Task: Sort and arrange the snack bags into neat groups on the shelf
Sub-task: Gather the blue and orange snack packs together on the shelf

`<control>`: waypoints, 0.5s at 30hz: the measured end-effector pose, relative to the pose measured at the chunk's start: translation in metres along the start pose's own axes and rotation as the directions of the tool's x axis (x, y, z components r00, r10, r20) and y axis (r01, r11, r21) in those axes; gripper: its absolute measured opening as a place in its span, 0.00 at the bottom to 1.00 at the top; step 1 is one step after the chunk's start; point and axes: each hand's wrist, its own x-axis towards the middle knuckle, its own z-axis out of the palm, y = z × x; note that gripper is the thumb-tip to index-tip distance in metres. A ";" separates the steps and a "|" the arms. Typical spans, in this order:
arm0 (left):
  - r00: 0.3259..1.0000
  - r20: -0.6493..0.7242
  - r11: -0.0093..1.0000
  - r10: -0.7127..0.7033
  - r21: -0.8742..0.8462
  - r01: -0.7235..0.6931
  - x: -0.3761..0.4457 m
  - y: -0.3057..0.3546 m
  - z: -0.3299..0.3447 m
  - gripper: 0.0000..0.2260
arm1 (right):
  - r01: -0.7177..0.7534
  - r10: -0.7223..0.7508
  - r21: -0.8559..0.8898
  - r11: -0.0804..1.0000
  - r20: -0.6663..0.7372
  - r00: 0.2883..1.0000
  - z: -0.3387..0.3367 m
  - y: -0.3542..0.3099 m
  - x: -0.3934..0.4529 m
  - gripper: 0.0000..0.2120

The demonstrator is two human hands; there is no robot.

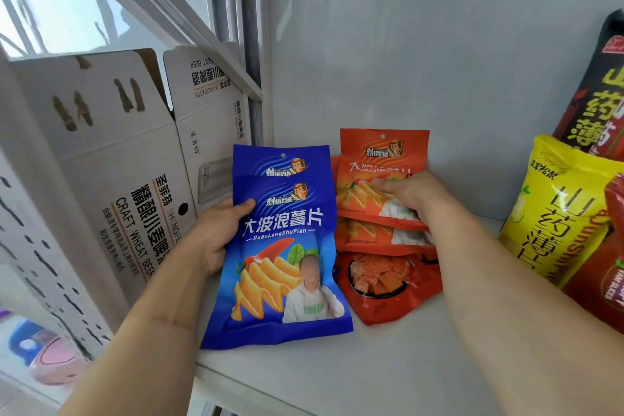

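The left hand gripped two glossy blue chip bags at their left edge, thumb curled over the front, the rear bag showing only its top strip. They stood tilted at the left of the white shelf, lower corners on the board. Just beside them, the right hand lay on a stack of orange chip bags, fingers curled onto the topmost; how many lay beneath was hard to make out (perhaps three). A red pouch with a clear window jutted from under the stack. At right, a yellow bag and a dark bag were cut off by the frame. A matte white cardboard carton stood left of the shelf post.
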 end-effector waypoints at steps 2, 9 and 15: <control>1.000 -0.006 1.000 0.013 0.007 -0.013 0.002 -0.001 0.000 0.09 | 0.015 -0.011 0.088 0.996 -0.044 0.999 0.002 0.001 0.005 0.28; 0.999 -0.001 0.999 0.034 0.031 -0.034 0.003 -0.002 -0.002 0.10 | -0.094 0.076 0.347 0.933 0.064 0.995 0.009 0.007 0.014 0.13; 0.996 0.055 0.996 0.070 0.051 -0.073 -0.006 -0.004 0.001 0.09 | -0.166 0.117 0.383 0.909 0.147 0.982 0.007 0.012 -0.007 0.10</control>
